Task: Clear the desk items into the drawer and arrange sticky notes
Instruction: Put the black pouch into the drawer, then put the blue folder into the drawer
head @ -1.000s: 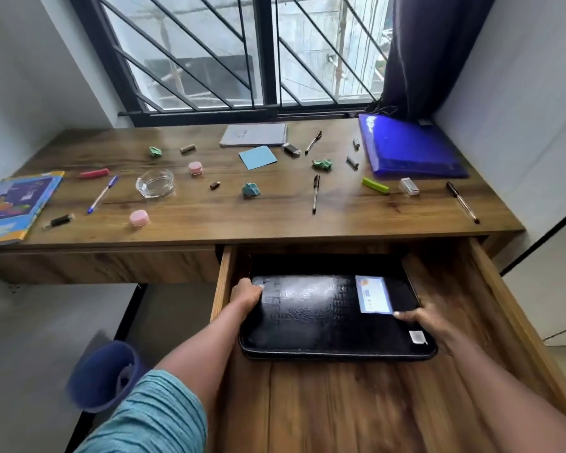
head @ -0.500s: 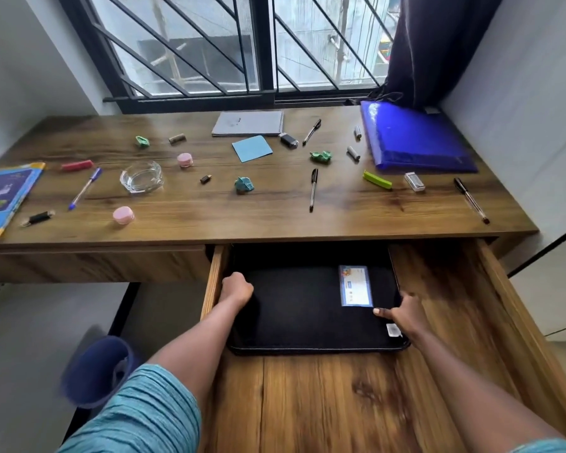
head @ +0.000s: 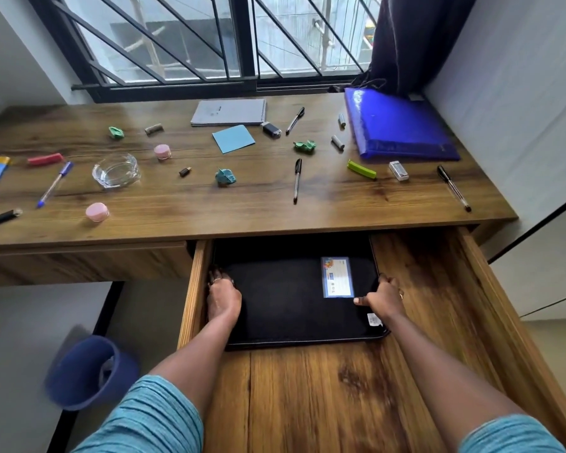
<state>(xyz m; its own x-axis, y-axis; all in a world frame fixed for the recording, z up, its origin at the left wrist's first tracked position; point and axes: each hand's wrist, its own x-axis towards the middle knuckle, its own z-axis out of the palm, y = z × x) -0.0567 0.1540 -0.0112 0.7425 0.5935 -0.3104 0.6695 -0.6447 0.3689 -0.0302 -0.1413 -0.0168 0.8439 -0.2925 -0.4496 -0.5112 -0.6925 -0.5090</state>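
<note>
1. Desk: brown wood, dark streaked grain; drawer the same, warmer orange.
2. Folder in drawer: black, with a label in blue and white, orange at one corner.
3. Big folder: glossy deep blue.
4. Sticky note: pale blue.
5. Notebook: grey cover.
6. Crumpled papers: green, green, teal.
7. Two round caps: pink.
8. Eraser red-pink; clip lime green.
9. Ashtray: clear glass.
10. Pens: blue; black-capped.
11. Sleeves: teal, fine ribbed stripes.
12. Bin: navy.
13. Curtain: dark purple.
</note>
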